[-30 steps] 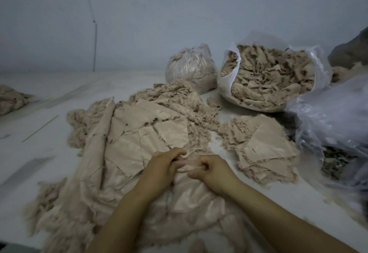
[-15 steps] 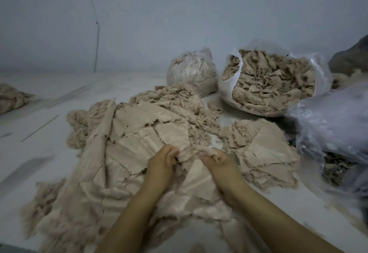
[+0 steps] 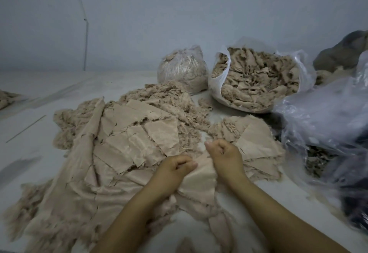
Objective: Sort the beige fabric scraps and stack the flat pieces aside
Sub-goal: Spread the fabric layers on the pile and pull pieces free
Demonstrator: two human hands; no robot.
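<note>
Across the centre-left of the frame the main scrap pile is sprawling over the white table, flat beige pieces lying on top and frayed shreds ringing the edges. Right of centre the flat-piece stack is sitting just beside it, nearly touching; risk one: the two heaps are merging, so sorted pieces could be getting mixed back in. At upper right the open bag of scraps and the tied bag are standing behind; at far right a loose clear plastic bag is drooping over the edge of the stack and could be snagging a piece set down there. Low centre, the held piece is hanging between both hands. The left hand is curling its fingers around the piece's left edge; the right hand is pinching its upper right corner. Risk two: neighbouring scraps are overlapping the piece's lower edge, so lifting could be dragging frayed bits along. Risk three: a crumpled drop would be spoiling the flat stack.
</note>
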